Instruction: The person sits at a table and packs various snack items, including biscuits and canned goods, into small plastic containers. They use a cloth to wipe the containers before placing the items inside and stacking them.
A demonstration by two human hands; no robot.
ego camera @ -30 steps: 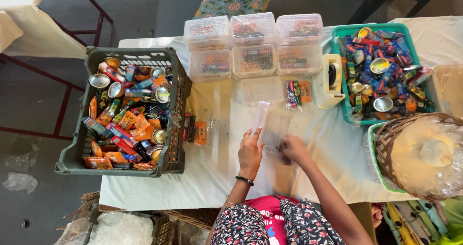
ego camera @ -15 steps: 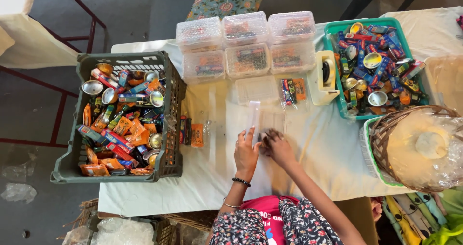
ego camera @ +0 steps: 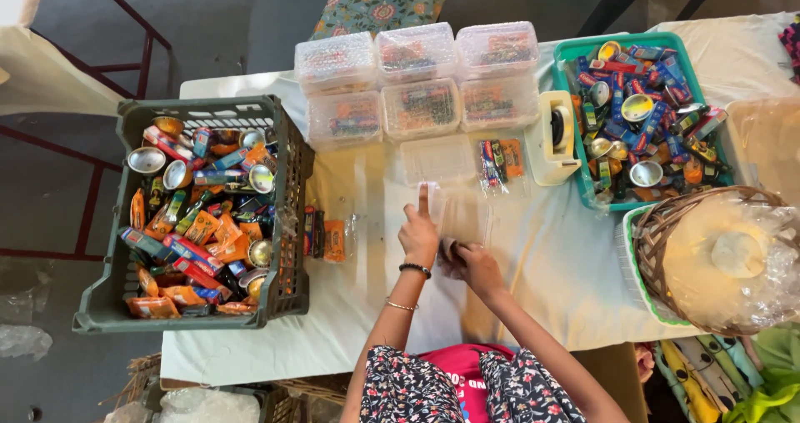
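Plastic, thin and clear: the pouch (ego camera: 457, 215) lies flat on the bench (ego camera: 550, 265) just ahead of me, between the loose packets (ego camera: 500, 160) and my hands, below an empty clear tub (ego camera: 437, 158). My left hand (ego camera: 419, 233) rests at its near edge with the forefinger stretched straight along it and the other fingers curled in, holding nothing. My right hand (ego camera: 473, 260) is closed narrow on something small and dark; what it is I cannot tell. I judge the film will slide and crease easily, so I should press evenly with the flat of the finger and keep the right hand low, just beside the pouch's open edge. The green crate (ego camera: 287, 223) stands well apart on my left.
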